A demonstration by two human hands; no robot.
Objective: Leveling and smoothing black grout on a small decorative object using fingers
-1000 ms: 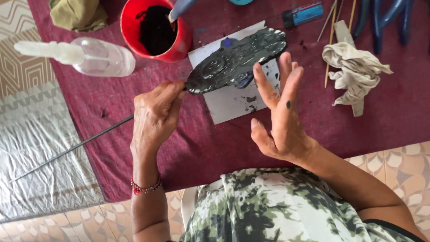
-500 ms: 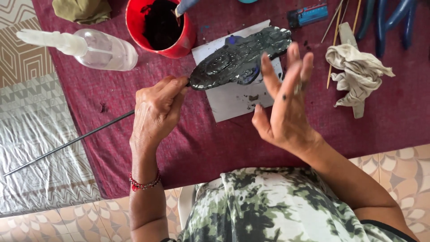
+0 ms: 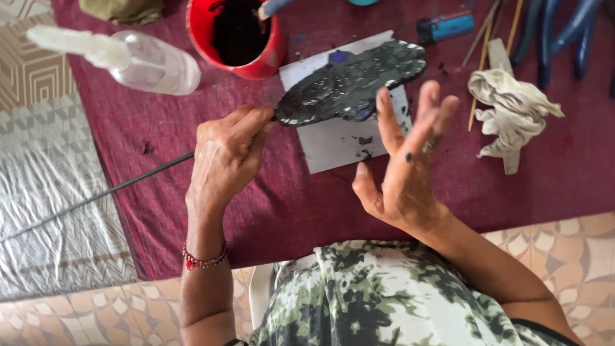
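A long thin dark rod [image 3: 96, 195] is pinched near its upper end by the fingers of the left hand [image 3: 225, 157], which are pressed together around it, the thumb and forefinger closing just where the rod meets a flat, dark, glossy leaf-shaped piece [image 3: 351, 84]. The piece is held out from the fingertips toward the upper right, above a white sheet [image 3: 339, 144] that lies on the maroon cloth [image 3: 269, 211] covering the table. The rod runs down to the left, past the edge of the cloth and over a patterned grey mat [image 3: 51, 211].

The right hand [image 3: 403, 173] is held open and upright just beside the piece, its fingers spread and holding nothing; whether a fingertip touches the piece's edge cannot be told. Dark smudges are seen on the fingers. A red beaded bracelet [image 3: 204, 259] is worn on the left wrist.

A red cup [image 3: 272, 54] with dark contents stands above the left hand, and a clear plastic spray bottle [image 3: 144, 61] lies on its side to the left of it. A crumpled pale rag [image 3: 512, 109] is set to the right of the right hand, with thin wooden sticks [image 3: 477, 96] beside it and a small blue lighter [image 3: 445, 25] near the top edge.
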